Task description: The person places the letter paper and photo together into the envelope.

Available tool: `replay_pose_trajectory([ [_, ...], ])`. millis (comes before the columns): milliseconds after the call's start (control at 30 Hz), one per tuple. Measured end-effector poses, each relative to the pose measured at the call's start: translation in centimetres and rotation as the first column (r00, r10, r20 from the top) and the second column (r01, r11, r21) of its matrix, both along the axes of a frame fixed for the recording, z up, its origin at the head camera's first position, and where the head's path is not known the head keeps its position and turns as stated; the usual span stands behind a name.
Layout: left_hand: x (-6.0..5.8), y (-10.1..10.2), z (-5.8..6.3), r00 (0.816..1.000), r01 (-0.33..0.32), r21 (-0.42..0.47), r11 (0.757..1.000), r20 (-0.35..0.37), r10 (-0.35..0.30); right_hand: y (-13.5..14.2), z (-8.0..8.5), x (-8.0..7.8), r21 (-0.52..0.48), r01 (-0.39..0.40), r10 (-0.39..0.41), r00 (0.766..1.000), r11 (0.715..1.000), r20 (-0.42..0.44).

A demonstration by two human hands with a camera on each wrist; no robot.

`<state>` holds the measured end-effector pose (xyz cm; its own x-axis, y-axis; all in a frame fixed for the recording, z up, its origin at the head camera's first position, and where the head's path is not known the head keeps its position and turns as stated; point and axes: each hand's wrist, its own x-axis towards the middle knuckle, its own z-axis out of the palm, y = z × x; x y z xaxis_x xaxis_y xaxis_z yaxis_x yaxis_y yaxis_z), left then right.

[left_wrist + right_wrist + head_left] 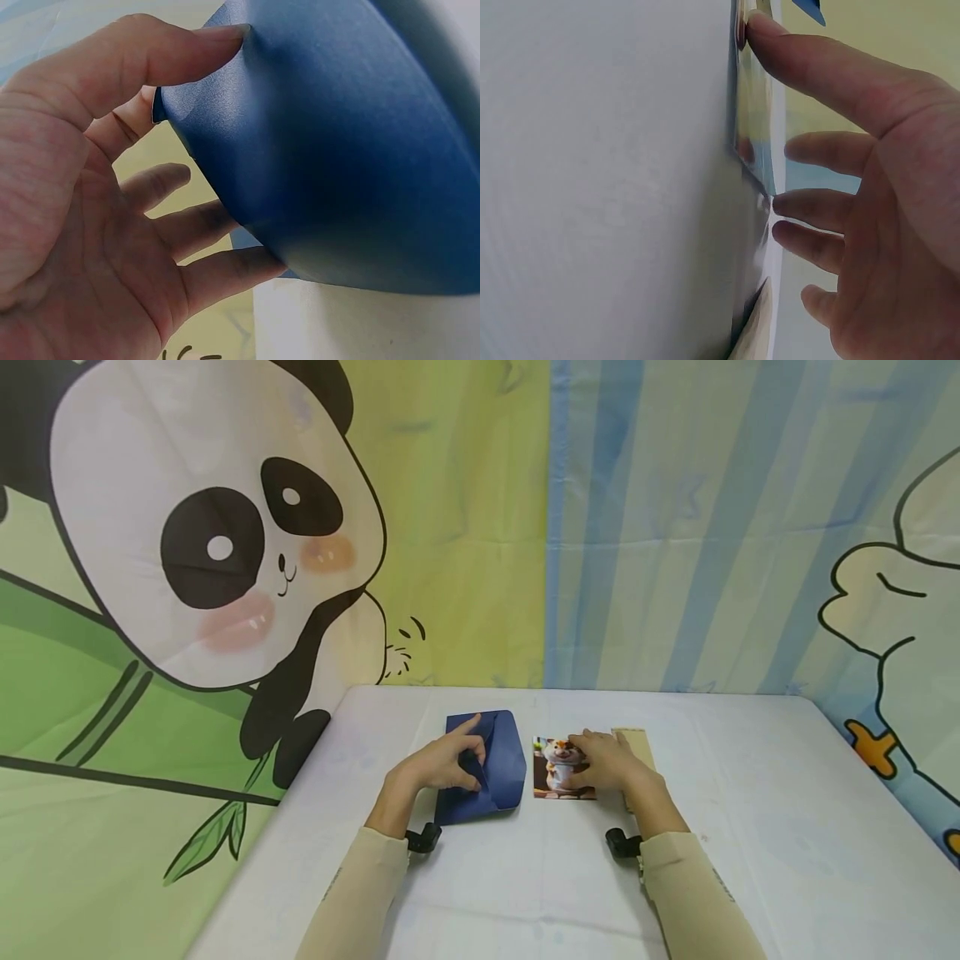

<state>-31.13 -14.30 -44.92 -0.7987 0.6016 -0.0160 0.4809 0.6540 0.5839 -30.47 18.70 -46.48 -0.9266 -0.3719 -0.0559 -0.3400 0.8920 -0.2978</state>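
Note:
My left hand (444,762) pinches the opening of a dark blue paper envelope (507,768). In the left wrist view the thumb lies on one face of the blue paper, the index finger goes behind its edge, and the other fingers reach to the lower edge. My right hand (609,762) is over a glossy picture card (553,770) showing a small furry animal in white. Seen from the right wrist, the thumb touches the card's surface and the spread fingers hover around its near edge and corner.
A beige paper piece (637,745) lies partly under the right hand, to the right of the card. Everything is on a table with a white cloth (517,893). Behind it hangs a curtain with a printed panda (217,527). Each wrist wears a black camera.

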Motion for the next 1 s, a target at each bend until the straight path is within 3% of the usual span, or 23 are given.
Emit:
replay_pose_trajectory([
  [333,0.19,-0.04,0.19,1.000,0.000,0.007,1.000,0.003,0.000,0.23,-0.11,0.04,-0.019,0.030,-0.030,0.998,0.999,-0.047],
  [633,0.31,0.03,0.31,1.000,0.003,0.021,1.000,0.010,-0.003,-0.11,0.19,0.28,-0.187,0.068,-0.065,0.998,0.980,0.021],
  [1000,0.38,0.16,0.28,1.000,-0.001,0.014,1.000,0.015,0.001,-0.13,0.58,-0.11,-0.274,0.009,-0.006,1.000,0.962,0.013],
])
